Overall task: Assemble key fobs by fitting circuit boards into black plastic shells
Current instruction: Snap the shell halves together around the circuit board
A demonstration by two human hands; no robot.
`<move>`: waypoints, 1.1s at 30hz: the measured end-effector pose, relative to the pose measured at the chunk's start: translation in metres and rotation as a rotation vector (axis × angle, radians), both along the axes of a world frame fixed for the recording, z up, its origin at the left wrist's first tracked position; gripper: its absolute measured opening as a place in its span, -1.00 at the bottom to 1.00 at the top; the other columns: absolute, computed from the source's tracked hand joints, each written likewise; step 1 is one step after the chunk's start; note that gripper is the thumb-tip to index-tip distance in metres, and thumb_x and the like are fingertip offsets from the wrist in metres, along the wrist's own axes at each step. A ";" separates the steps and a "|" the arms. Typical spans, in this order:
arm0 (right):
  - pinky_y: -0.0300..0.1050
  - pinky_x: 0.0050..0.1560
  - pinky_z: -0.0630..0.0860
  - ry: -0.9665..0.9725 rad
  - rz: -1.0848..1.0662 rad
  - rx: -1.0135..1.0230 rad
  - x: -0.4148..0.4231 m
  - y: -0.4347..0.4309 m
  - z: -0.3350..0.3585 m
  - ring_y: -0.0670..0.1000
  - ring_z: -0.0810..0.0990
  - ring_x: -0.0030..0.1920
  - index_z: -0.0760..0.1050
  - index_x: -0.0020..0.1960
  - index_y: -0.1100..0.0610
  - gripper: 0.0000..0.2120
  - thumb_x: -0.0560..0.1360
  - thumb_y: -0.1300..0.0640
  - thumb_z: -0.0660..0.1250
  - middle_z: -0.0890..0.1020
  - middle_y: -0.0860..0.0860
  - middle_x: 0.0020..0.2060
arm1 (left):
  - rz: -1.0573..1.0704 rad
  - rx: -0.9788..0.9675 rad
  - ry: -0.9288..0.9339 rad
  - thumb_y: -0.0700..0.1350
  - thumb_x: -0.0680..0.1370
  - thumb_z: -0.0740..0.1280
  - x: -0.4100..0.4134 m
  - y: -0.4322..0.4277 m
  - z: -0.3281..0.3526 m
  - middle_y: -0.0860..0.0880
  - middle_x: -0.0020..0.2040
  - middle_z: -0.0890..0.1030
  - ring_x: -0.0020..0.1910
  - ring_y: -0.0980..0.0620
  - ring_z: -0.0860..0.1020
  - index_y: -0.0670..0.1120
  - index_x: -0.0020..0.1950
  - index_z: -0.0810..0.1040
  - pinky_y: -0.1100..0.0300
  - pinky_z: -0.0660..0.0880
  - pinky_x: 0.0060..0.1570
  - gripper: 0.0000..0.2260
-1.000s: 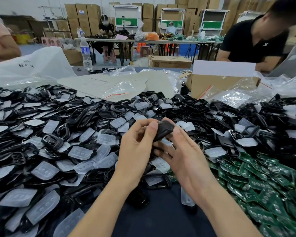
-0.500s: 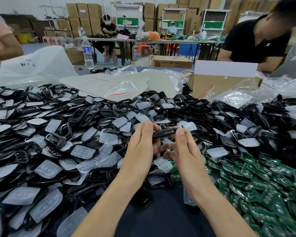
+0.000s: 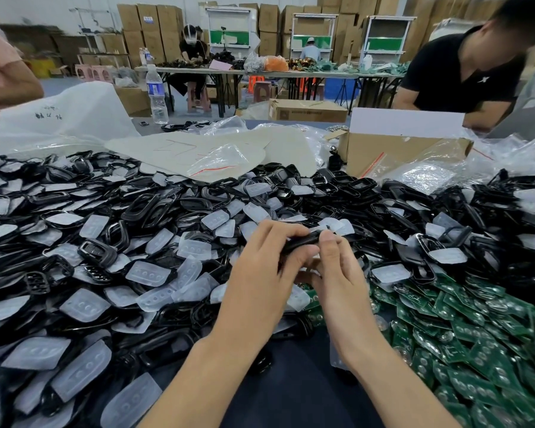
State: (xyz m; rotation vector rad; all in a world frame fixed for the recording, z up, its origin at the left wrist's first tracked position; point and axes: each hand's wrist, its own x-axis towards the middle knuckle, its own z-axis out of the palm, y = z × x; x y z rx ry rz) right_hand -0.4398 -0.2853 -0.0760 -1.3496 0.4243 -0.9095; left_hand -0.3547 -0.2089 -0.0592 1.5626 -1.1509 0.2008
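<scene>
Both hands are up over the heap. The left hand curls its fingers over the black shell, thumb under it, and the right hand pinches the shell's other end. The shell lies edge-on, its long axis running from one hand across to the other, equally near both. Green circuit boards pile up just right of the right hand. Loose shells and clear button pads spread to the left. The dark tabletop shows beneath the wrists, with a carton-stacked warehouse beyond.
</scene>
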 end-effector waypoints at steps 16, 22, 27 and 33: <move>-0.41 -0.14 0.52 0.033 -0.392 -0.478 -0.007 0.001 0.004 -0.16 0.70 -0.06 0.52 -0.02 -0.35 -0.80 0.55 -0.01 0.39 0.70 -0.23 -0.10 | -0.042 0.050 0.048 -0.13 0.63 0.31 0.003 0.001 -0.003 0.21 0.02 0.63 0.05 0.22 0.58 0.16 0.20 0.50 0.41 0.45 0.05 -0.78; -0.27 -0.15 0.49 0.120 -0.490 -0.788 -0.011 -0.005 0.005 -0.19 0.56 -0.03 0.51 0.00 -0.07 -0.80 0.55 0.22 0.42 0.52 -0.20 -0.03 | 0.015 0.095 -0.189 -0.02 0.65 0.24 0.010 0.004 -0.004 0.07 0.08 0.60 0.05 0.08 0.56 -0.11 0.32 0.56 0.25 0.48 0.07 -0.70; -0.51 -0.13 0.37 0.253 -0.501 -0.911 -0.013 -0.008 0.005 -0.15 0.52 -0.12 0.59 -0.01 0.06 -0.86 0.52 0.27 0.46 0.58 -0.16 -0.11 | -0.001 0.175 -0.272 -0.19 0.63 0.32 0.015 0.007 -0.008 -0.01 0.11 0.63 0.08 0.03 0.58 -0.15 0.35 0.55 0.18 0.50 0.09 -0.72; -0.48 -0.13 0.36 0.319 -0.520 -1.001 -0.013 -0.008 0.002 -0.12 0.54 -0.13 0.59 0.01 0.09 -0.83 0.49 0.30 0.48 0.61 -0.11 -0.13 | 0.016 0.193 -0.273 -0.30 0.57 0.33 0.018 0.007 -0.010 -0.02 0.05 0.69 0.01 -0.06 0.65 -0.15 0.28 0.62 -0.04 0.62 -0.03 -0.71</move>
